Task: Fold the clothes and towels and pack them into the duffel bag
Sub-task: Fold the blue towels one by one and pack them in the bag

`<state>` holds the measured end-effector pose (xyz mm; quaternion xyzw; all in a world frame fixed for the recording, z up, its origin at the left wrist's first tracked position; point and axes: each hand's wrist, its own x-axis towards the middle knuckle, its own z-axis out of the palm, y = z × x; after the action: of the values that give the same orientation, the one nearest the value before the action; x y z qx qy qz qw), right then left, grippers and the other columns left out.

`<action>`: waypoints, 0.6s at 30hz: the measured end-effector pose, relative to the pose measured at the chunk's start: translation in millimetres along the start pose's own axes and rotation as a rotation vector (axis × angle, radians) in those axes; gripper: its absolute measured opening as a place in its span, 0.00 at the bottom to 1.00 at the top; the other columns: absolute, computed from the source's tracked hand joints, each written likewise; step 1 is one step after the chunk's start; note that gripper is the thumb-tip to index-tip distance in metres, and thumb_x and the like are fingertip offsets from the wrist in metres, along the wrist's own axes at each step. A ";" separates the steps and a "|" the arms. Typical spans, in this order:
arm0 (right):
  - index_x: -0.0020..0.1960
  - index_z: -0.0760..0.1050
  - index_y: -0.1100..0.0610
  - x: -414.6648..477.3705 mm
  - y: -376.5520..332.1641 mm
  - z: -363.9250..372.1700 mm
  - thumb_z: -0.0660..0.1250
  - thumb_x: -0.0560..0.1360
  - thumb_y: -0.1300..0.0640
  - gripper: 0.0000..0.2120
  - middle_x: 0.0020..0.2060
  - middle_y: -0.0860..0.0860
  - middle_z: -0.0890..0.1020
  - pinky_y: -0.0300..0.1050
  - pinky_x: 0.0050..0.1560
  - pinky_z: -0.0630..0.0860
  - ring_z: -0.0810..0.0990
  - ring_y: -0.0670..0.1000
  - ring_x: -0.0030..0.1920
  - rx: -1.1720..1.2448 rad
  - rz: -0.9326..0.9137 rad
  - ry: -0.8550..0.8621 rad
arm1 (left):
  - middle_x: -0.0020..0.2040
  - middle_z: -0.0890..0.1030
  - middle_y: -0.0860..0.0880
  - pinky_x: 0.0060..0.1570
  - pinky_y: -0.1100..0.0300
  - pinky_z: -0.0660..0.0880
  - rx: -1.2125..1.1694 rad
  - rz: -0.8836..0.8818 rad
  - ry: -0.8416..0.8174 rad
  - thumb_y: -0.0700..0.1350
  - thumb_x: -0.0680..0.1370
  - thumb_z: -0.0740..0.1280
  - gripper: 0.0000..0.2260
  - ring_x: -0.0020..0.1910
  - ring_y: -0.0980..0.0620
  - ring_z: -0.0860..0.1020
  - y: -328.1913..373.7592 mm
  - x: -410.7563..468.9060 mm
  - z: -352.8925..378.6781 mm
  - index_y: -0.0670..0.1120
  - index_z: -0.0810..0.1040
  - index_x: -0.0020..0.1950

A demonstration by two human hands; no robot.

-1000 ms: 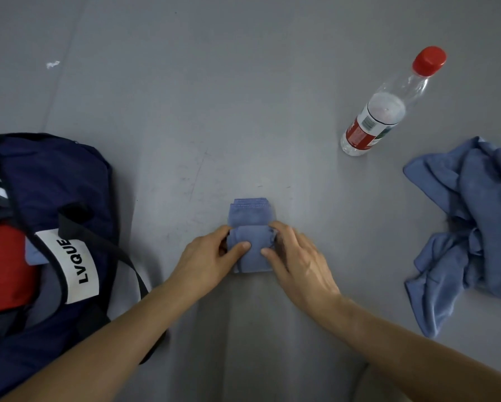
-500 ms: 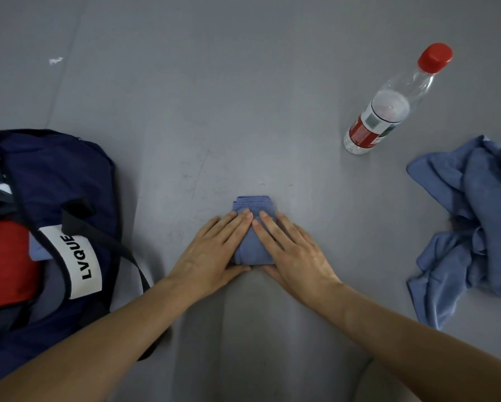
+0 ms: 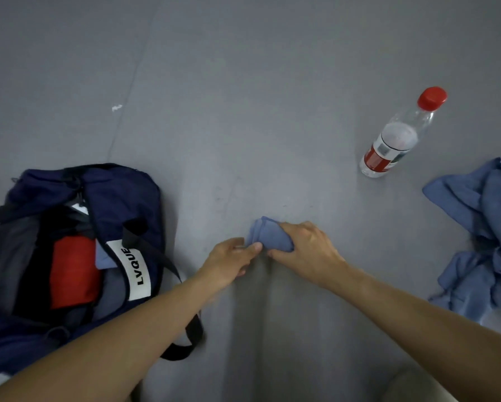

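On the floor (image 3: 243, 111), left grip (image 3: 231, 258) and right grip (image 3: 307, 250) hold the folded towel (image 3: 272, 236)

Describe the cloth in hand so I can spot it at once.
Find the navy duffel bag on the left. Right of it, the left hand and right hand grip a folded blue cloth. Unlike the crumpled blue pile far right, it is compact.

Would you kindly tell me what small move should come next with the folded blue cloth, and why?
Probably lift the small folded blue cloth and carry it left toward the open navy fabric duffel bag: the right hand curls round it, the left hand pinches its edge, and it looks compactly folded.
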<state>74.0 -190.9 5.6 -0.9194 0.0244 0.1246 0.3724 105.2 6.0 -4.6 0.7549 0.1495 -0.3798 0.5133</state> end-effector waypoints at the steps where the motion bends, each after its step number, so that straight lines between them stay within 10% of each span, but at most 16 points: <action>1: 0.65 0.77 0.44 2.1 -10.3 -6.2 0.73 0.70 0.46 0.23 0.54 0.48 0.84 0.35 0.46 0.67 0.81 0.52 0.51 0.042 0.032 -0.004 | 0.50 0.81 0.49 0.56 0.52 0.77 -0.073 0.001 -0.053 0.57 0.77 0.71 0.20 0.51 0.50 0.79 13.0 -9.8 -3.5 0.45 0.79 0.62; 10: 0.62 0.74 0.50 55.8 -188.3 -66.4 0.71 0.77 0.48 0.16 0.55 0.48 0.83 0.51 0.59 0.80 0.82 0.47 0.55 0.736 0.054 -0.114 | 0.64 0.82 0.48 0.64 0.46 0.77 -0.456 0.345 -0.006 0.48 0.80 0.69 0.20 0.62 0.48 0.81 147.3 -107.6 -123.5 0.52 0.72 0.72; 18: 0.58 0.80 0.50 79.5 -303.5 27.4 0.68 0.77 0.42 0.15 0.51 0.45 0.85 0.47 0.55 0.80 0.84 0.44 0.51 0.655 -0.045 -0.248 | 0.63 0.82 0.47 0.57 0.47 0.80 -0.752 0.456 0.252 0.42 0.78 0.72 0.23 0.61 0.47 0.81 79.3 -130.8 -237.7 0.49 0.72 0.72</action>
<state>186.9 50.8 173.0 -0.7293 -0.0027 0.2128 0.6503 166.6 204.7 186.8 0.5702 0.1682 -0.0817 0.8000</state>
